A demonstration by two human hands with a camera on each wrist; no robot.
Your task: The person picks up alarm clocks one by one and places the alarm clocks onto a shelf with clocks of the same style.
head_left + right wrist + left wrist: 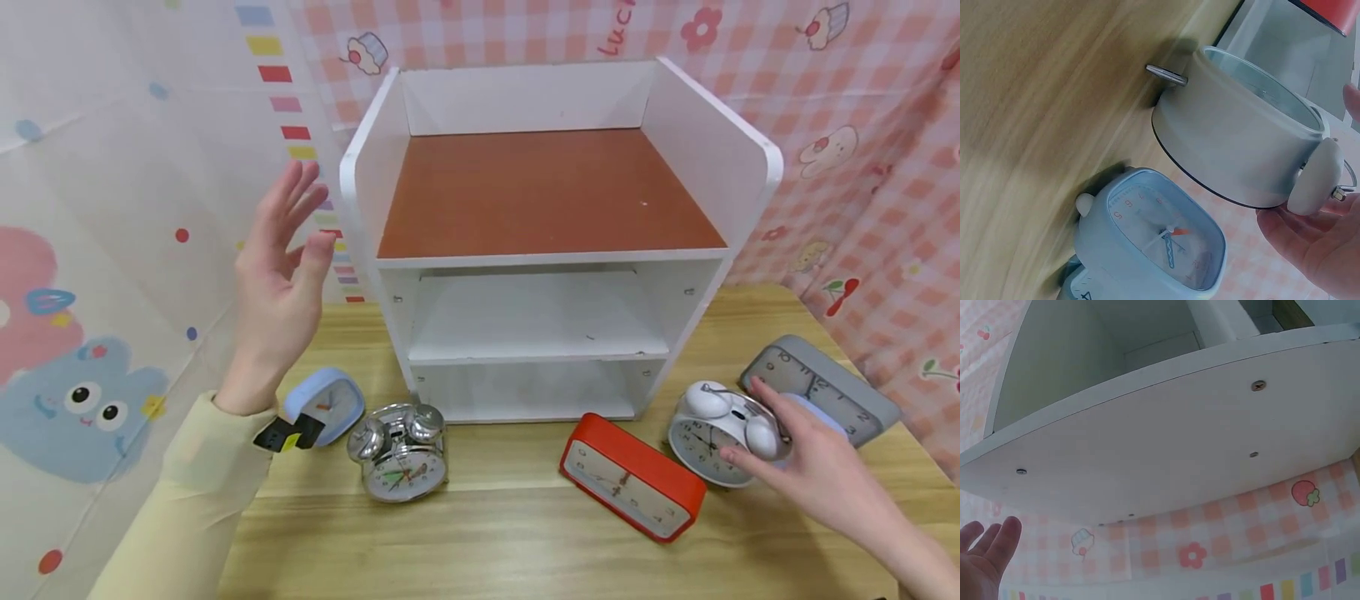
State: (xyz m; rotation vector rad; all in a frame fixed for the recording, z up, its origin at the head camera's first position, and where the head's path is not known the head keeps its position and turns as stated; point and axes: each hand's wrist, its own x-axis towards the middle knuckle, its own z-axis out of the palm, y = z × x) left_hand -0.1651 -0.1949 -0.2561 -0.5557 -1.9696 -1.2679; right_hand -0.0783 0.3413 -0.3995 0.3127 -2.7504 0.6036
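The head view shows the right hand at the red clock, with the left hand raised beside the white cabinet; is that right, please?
Not quite: the head view shows the right hand at the white twin-bell clock, not the red clock. The left hand is raised beside the white cabinet.

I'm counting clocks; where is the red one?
In the head view, the red clock is on the table, right of centre, in front of the shelf, left of the white clock.

Wood-grain table (495, 542) bearing white shelf unit (551, 196), silver clock (401, 458), red clock (633, 479), white clock (703, 442), gray clock (855, 400), two blue clocks (333, 400)
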